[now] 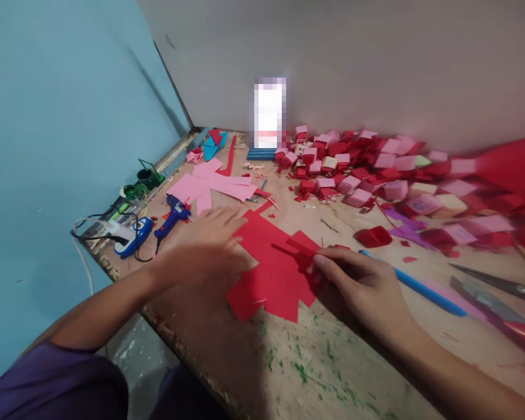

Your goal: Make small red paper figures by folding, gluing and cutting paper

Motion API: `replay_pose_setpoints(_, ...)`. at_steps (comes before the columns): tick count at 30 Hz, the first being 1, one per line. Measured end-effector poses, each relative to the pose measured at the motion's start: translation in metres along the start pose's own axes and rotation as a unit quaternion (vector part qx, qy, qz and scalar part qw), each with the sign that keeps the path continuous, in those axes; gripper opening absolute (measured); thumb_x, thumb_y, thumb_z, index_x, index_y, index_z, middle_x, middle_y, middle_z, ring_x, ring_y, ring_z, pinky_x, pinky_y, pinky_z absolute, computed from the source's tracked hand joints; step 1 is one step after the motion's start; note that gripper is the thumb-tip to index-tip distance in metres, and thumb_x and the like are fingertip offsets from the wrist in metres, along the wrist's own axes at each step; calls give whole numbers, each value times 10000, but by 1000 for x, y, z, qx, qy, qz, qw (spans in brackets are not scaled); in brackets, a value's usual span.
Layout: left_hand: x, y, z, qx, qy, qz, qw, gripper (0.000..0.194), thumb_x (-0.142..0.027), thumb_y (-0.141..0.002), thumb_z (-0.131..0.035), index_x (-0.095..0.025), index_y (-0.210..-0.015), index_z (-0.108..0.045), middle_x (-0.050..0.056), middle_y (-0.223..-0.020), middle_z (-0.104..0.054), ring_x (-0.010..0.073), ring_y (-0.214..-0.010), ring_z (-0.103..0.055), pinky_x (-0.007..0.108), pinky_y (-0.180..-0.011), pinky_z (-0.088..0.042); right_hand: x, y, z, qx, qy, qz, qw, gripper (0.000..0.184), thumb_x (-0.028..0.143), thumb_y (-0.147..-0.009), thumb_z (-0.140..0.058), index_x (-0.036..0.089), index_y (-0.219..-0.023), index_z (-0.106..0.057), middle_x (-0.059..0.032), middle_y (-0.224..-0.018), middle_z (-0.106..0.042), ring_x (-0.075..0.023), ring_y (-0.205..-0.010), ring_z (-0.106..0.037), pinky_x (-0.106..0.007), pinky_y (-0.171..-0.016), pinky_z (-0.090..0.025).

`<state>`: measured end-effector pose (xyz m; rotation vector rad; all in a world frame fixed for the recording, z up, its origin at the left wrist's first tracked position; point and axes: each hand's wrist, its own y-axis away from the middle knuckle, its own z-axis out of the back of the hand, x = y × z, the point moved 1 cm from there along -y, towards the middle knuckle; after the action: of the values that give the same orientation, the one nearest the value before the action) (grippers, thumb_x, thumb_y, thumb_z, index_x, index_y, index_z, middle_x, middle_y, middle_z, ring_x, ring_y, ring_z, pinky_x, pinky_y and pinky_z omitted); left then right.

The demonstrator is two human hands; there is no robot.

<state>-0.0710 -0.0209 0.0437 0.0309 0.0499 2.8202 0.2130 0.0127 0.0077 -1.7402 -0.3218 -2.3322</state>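
A red paper cut-out point(273, 280) with several flaps lies on the wooden table in front of me. My right hand point(359, 277) is at its right edge, thumb and forefinger pinched on a flap; a dark narrow shadow falls across the paper there. Over the cut-out's left side is my left hand point(214, 236), smeared by motion, its fingers stretched out and nothing visible in them. Beyond it lie pink paper cut-outs point(210, 181). A blue glue gun point(172, 216) rests left of my left hand.
Many small pink and red paper boxes point(350, 184) are heaped at the back right. A blue pen point(429, 291), scissors point(499, 283) and a cutter blade point(481, 297) lie to the right. A blurred-out phone-like screen point(270, 111) stands against the wall. A blue-white power strip point(133, 238) with cables sits at the left edge.
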Motion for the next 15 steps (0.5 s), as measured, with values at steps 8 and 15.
replay_pose_setpoints(8, 91, -31, 36, 87, -100, 187, 973, 457, -435, -1010, -518, -78, -1219, -713, 266, -1240, -739, 429, -1165, -699, 507, -971, -527, 4, -1, 1, 6, 19, 10, 1000, 267, 436, -912, -716, 222, -767, -784, -54, -694, -746, -203, -630, -654, -335, -648, -519)
replay_pose_setpoints(15, 149, -58, 28, 137, -35, 197, 970, 750, -485, -852, -732, -154, -1506, -576, 162, -1438, -694, 325, -1239, -690, 338, -1010, -520, 2, -1, -1, 10, 16, 8, 1000, 281, 443, -916, -703, 214, -776, -784, -53, -684, -750, -201, -607, -656, -322, -602, -498)
